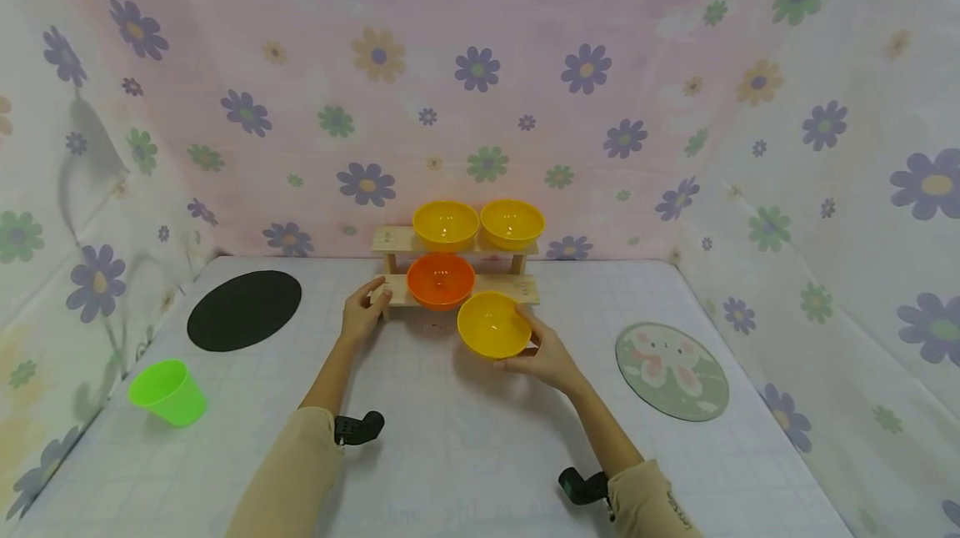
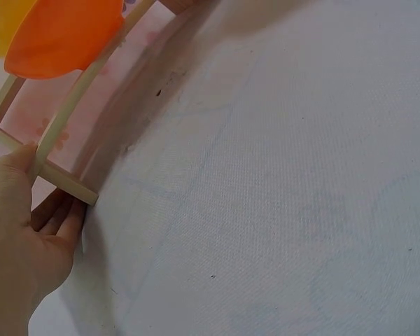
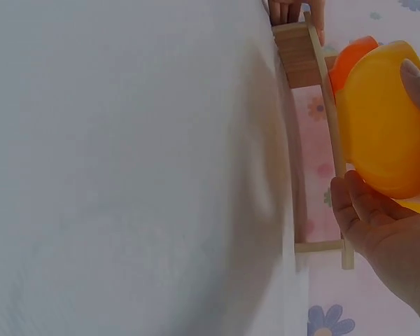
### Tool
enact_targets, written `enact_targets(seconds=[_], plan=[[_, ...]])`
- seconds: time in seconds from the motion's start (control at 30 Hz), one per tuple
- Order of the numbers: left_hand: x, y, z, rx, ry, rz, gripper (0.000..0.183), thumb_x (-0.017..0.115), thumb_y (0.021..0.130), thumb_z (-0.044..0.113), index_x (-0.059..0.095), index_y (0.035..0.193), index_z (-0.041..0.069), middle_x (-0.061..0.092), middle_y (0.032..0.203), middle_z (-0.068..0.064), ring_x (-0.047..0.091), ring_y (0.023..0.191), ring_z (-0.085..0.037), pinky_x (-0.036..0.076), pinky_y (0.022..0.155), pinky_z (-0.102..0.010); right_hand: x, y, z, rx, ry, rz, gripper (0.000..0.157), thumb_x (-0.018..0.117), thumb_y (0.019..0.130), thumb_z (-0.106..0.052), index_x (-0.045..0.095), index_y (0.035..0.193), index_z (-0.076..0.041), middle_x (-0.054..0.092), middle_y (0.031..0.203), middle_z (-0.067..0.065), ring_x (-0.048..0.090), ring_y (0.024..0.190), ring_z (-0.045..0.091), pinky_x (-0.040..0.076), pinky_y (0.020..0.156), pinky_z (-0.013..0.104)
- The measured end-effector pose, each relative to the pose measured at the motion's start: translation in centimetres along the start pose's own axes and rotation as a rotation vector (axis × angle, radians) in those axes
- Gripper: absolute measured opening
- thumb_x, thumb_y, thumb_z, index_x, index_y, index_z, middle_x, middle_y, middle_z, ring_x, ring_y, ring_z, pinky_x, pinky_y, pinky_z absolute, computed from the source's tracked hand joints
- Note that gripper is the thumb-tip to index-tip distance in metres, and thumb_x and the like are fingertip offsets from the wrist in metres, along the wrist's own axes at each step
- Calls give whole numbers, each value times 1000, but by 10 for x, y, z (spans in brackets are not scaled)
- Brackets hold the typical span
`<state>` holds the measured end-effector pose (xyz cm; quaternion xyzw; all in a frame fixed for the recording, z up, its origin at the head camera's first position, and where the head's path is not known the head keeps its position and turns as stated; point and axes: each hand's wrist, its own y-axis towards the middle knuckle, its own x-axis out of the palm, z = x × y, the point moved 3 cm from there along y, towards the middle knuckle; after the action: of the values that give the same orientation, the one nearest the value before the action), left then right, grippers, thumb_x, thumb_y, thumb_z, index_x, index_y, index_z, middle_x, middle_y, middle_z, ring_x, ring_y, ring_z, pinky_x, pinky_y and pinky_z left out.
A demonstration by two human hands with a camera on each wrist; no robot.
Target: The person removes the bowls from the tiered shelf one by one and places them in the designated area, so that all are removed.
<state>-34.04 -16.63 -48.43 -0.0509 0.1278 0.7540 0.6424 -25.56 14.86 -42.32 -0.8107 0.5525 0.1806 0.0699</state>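
Observation:
My right hand [image 1: 546, 357] holds a yellow bowl [image 1: 493, 326] by its side, thumb at the rim and fingers underneath, in front of the lower step of a small wooden two-step rack [image 1: 510, 288]. An orange bowl [image 1: 441, 281] sits on that lower step, left of the held bowl. Two more yellow bowls [image 1: 446, 226] stand side by side on the upper step. My left hand [image 1: 362, 313] grips the left end of the rack; in the left wrist view its thumb lies on the step [image 2: 64, 115] and its fingers are behind the side support.
A bright green cup [image 1: 171, 393] leans tilted on the table at the left. Behind it lies a black oval mat [image 1: 244, 310]. On the right is a round green mat [image 1: 672, 371] with a rabbit picture. A flowered cloth backdrop [image 1: 420, 129] rises behind the rack.

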Motion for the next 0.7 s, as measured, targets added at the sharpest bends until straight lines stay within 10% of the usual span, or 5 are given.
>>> enact_targets(seconds=[0.4,0.7], plan=[[1,2,-4,6,10,10,43,59,93,17,52,132,-1,45,139,-22,49,79,-12,38,55,-13,21,9,38,-7,53,-22,94,81,73,-12,26,147,-1,33,148,18,46,121,33,50,87,33],[2,1,-5,-14,-6,1,45,59,94,19,50,133,-1,42,141,-22,51,104,-30,40,64,-10,34,8,15,-35,69,-92,91,79,74,-4,23,145,6,29,148,24,45,121,39,50,87,34]])
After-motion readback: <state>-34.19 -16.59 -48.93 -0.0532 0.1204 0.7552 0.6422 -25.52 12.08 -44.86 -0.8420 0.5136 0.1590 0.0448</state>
